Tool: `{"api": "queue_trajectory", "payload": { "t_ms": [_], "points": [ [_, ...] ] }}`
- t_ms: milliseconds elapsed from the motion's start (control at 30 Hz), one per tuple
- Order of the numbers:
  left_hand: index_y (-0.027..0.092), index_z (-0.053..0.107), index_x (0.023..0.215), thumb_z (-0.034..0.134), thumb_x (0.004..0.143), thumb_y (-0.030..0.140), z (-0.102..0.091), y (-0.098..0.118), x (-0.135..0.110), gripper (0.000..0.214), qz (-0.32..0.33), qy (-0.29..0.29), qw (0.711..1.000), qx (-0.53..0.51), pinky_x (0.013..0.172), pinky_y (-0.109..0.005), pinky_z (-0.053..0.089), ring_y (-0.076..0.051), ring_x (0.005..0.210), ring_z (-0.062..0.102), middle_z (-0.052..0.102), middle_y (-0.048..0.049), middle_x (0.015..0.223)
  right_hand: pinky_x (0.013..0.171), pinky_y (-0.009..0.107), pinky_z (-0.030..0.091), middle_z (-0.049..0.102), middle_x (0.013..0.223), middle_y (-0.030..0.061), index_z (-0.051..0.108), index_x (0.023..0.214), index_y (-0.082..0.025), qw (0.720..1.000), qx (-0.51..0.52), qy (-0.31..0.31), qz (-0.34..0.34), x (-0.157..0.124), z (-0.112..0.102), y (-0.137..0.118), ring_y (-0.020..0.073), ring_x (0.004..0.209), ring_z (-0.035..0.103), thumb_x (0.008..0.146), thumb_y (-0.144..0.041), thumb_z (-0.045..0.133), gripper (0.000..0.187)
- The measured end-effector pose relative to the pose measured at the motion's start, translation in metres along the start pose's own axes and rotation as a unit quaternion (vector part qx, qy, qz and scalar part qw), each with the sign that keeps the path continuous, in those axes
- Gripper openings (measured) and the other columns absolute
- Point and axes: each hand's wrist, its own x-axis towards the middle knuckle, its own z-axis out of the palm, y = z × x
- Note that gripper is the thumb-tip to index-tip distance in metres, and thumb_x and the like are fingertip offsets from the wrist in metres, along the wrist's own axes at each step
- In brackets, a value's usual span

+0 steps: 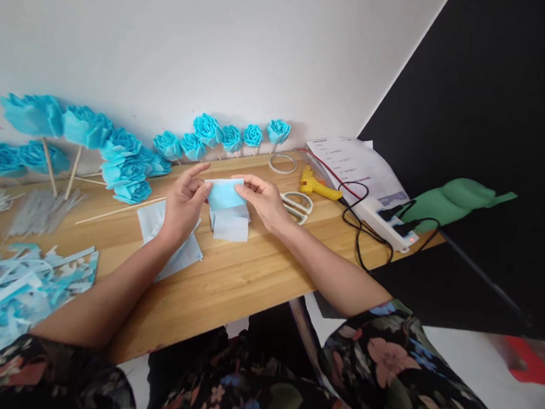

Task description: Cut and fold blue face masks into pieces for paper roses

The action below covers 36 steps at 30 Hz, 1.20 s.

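A small light-blue fabric piece [225,193] is held up between my two hands above the table. My left hand [187,196] pinches its left edge with the thumb, the index finger raised. At its upper right corner, the thumb and fingers of my right hand [260,200] close on it. Just below lies a pale stack of cut fabric pieces [232,227], partly covered by the held one. Under my left wrist rest larger pale-blue sheets [183,260]. White-handled scissors [301,207] lie beside my right hand, their blades hidden behind it.
Blue fabric flowers [207,129] on sticks line the wall. Blue and white scraps [18,289] heap at the left, near a bundle of thin strips [43,211]. A tape roll [283,163], yellow glue gun [320,184], power strip [386,223] with black cords, and papers [360,165] occupy the right.
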Motion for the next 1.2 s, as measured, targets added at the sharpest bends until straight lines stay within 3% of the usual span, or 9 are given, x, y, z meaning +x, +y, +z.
{"api": "queue_trajectory", "payload": {
  "t_ms": [300, 500, 633, 967, 1200],
  "points": [
    [0.025, 0.067, 0.127, 0.072, 0.089, 0.049, -0.0005, 0.0051, -0.0039, 0.044, 0.0, -0.028, 1.0, -0.003, 0.058, -0.026, 0.041, -0.014, 0.06, 0.052, 0.054, 0.0025, 0.069, 0.059, 0.025, 0.037, 0.06, 0.068, -0.0027, 0.069, 0.083, -0.019, 0.993, -0.112, 0.001, -0.026, -0.0034, -0.0007, -0.0044, 0.0113, 0.065, 0.05, 0.077, -0.05, 0.076, 0.032],
    [0.028, 0.055, 0.138, 0.081, 0.08, 0.051, 0.0036, 0.0011, -0.0051, 0.067, -0.036, -0.085, 0.993, -0.08, 0.069, -0.031, 0.052, -0.02, 0.077, 0.068, 0.071, -0.0033, 0.089, 0.059, 0.025, 0.037, 0.058, 0.067, -0.0036, 0.066, 0.085, -0.02, 0.991, -0.125, -0.001, -0.048, -0.0048, 0.0007, -0.0077, 0.0112, 0.063, 0.049, 0.081, -0.048, 0.071, 0.029],
    [0.027, 0.055, 0.137, 0.083, 0.078, 0.046, 0.0047, -0.0016, -0.0047, 0.068, -0.04, -0.075, 0.992, -0.092, 0.067, -0.03, 0.053, -0.018, 0.074, 0.069, 0.074, -0.004, 0.09, 0.059, 0.025, 0.038, 0.058, 0.067, -0.0036, 0.065, 0.084, -0.02, 0.991, -0.118, -0.009, -0.057, -0.005, 0.0013, -0.0073, 0.0108, 0.062, 0.049, 0.082, -0.046, 0.071, 0.027],
    [0.025, 0.062, 0.131, 0.081, 0.08, 0.04, 0.0034, 0.0023, -0.0033, 0.056, -0.007, -0.07, 0.996, -0.051, 0.061, -0.027, 0.047, -0.014, 0.064, 0.058, 0.064, 0.002, 0.073, 0.074, 0.028, 0.045, 0.071, 0.089, 0.0017, 0.072, 0.093, -0.02, 0.986, -0.144, -0.068, -0.055, -0.0035, -0.0021, -0.0048, 0.0146, 0.081, 0.061, 0.086, -0.052, 0.068, 0.033],
    [0.027, 0.06, 0.134, 0.078, 0.085, 0.046, 0.0038, 0.0018, -0.0058, 0.056, -0.021, -0.085, 0.995, -0.057, 0.059, -0.028, 0.044, -0.016, 0.062, 0.057, 0.061, 0.0018, 0.07, 0.068, 0.027, 0.04, 0.067, 0.081, 0.0001, 0.069, 0.087, -0.02, 0.973, -0.204, -0.067, -0.09, -0.0049, -0.0025, -0.0037, 0.0135, 0.074, 0.055, 0.09, -0.049, 0.064, 0.03]
  ]
}}
